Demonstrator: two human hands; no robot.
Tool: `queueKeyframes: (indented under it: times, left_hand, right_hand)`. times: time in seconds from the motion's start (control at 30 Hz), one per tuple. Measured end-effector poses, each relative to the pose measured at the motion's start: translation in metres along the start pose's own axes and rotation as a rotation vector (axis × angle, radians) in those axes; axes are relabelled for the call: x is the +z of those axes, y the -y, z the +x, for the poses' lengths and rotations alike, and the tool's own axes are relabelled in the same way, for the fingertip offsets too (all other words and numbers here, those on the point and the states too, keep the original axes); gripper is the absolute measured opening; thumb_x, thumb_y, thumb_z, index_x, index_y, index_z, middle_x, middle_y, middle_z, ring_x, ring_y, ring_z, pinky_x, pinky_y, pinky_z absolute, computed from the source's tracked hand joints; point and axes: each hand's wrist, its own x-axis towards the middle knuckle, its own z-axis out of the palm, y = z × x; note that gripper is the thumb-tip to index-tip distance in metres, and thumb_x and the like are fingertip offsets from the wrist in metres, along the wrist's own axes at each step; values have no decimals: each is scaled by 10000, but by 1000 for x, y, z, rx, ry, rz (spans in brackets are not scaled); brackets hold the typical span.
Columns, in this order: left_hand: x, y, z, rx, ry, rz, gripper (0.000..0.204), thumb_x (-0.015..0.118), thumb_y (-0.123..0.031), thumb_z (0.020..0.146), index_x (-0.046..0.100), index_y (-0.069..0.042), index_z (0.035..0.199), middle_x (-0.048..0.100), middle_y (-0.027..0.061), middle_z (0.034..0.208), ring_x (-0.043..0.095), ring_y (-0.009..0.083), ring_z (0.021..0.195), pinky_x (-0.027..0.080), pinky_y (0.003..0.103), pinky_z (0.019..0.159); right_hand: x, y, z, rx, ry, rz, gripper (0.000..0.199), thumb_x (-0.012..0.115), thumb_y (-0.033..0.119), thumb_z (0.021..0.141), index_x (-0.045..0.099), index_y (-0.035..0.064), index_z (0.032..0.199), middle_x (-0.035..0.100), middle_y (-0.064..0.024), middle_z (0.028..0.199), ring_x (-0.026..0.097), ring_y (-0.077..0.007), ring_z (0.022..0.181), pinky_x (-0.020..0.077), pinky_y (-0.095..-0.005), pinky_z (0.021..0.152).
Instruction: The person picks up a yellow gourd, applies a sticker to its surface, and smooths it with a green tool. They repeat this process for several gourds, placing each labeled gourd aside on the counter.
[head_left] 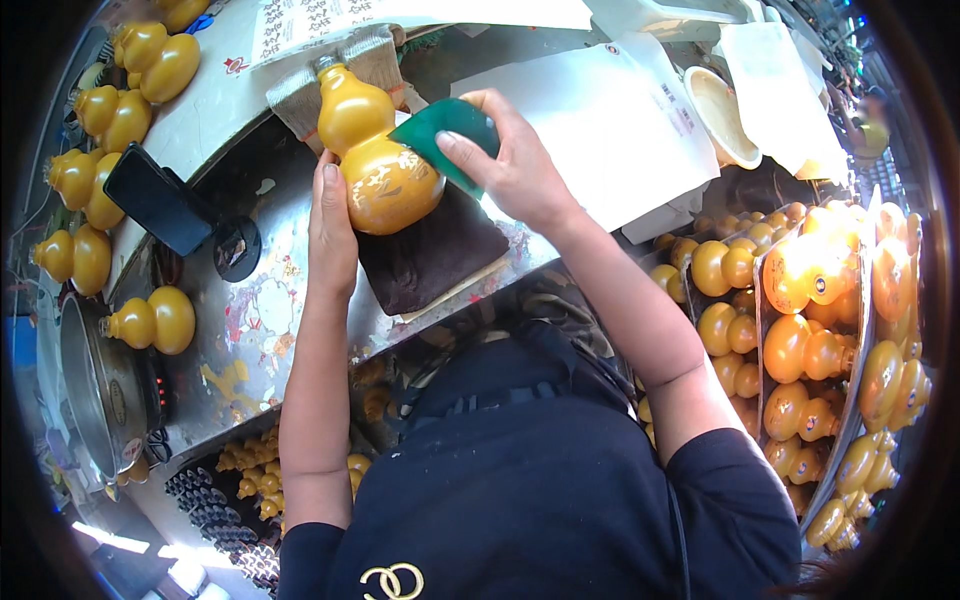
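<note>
Right hand (515,165) fingers clamped on a green scraper (445,135), pressed against a yellow gourd bottle (375,160). Left hand (333,235) fingers together, flat against the bottle's side. Bottle lies on a dark cloth (430,255) on the counter (290,300); more bottles (790,340) in trays at right.

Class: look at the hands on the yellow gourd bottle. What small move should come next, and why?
Probably draw the green scraper down across the gourd bottle. The right hand presses the scraper against the bottle's lower bulb by its gold marking, the left hand steadies the other side, and the bottle lies on a dark pad.
</note>
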Motion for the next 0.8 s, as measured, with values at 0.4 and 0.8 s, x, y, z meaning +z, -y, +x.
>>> queueKeyframes:
  times: [0.4,0.8]
  left_hand:
    - [-15,-13,3,-204,168,-300,496,410,-371,1026,422,-19,1375,521,86,1315,473,158,1243,333,310,1077]
    - [-19,-7,8,-200,201,-323,526,422,-372,1019,396,-3,1392,515,110,1325,506,175,1219,389,307,1046]
  right_hand:
    - [38,-3,-53,-751,-198,-422,411,684,-20,730,655,119,1115,656,-23,1119,599,-182,875,456,-304,782]
    - [64,10,-61,-861,4,-651,323,703,78,718,701,136,1035,683,9,1082,572,-138,813,432,-253,724]
